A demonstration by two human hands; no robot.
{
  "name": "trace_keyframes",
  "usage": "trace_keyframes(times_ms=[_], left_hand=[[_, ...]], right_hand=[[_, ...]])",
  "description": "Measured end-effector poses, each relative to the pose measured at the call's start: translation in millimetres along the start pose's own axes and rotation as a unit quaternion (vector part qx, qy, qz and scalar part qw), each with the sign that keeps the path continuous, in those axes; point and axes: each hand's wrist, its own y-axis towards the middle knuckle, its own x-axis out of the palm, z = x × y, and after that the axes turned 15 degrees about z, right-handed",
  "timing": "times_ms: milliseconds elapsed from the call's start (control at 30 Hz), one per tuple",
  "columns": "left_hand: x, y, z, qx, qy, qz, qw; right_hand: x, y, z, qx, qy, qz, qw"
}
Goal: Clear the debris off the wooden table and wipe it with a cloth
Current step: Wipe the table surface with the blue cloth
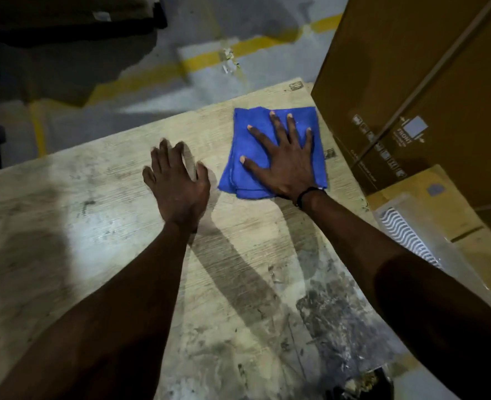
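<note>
One folded blue cloth, one wooden table, two stacked cardboard boxes at right. Right hand flat, fingers spread wide, pressing cloth near table's far right corner. Left hand fingers extended over bare tabletop just left of cloth, blurred. Dark grime patches near edge.

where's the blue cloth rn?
Head view: the blue cloth lies flat on the wooden table, far right side, under the right hand, beside the cardboard box.
</note>
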Motion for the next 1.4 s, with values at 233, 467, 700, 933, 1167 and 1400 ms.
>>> trace_keyframes(times_ms=[233,467,700,933,1167,1400], left_hand=[[-4.6,-1.2,-1.3,0.008,-0.012,-0.013,1.0],[-1.3,-9.4,-1.6,0.018,0.02,-0.043,0.999],[-37.7,-112.3,25.7,0.022,0.026,-0.073,0.997],[-73.4,-216.1,56.9,0.045,0.011,-0.114,0.992],[-38.7,-142.4,47.4,0.048,0.002,-0.117,0.992],[-23.2,-46.0,-4.0,0.023,0.005,-0.108,0.994]], right_hand=[[-84.0,-197.8,15.2,-0.084,0.028,-0.03,0.996],[-71.6,-161.2,40.9,-0.066,0.009,-0.013,0.998],[-103.2,-235.9,61.1,-0.08,-0.011,-0.028,0.996],[-134.1,-279.5,106.4,-0.089,-0.016,-0.068,0.994],[-72.2,-142.8,79.1,-0.055,0.003,-0.025,0.998],[-94.4,-203.7,84.7,-0.089,0.003,-0.022,0.996]])
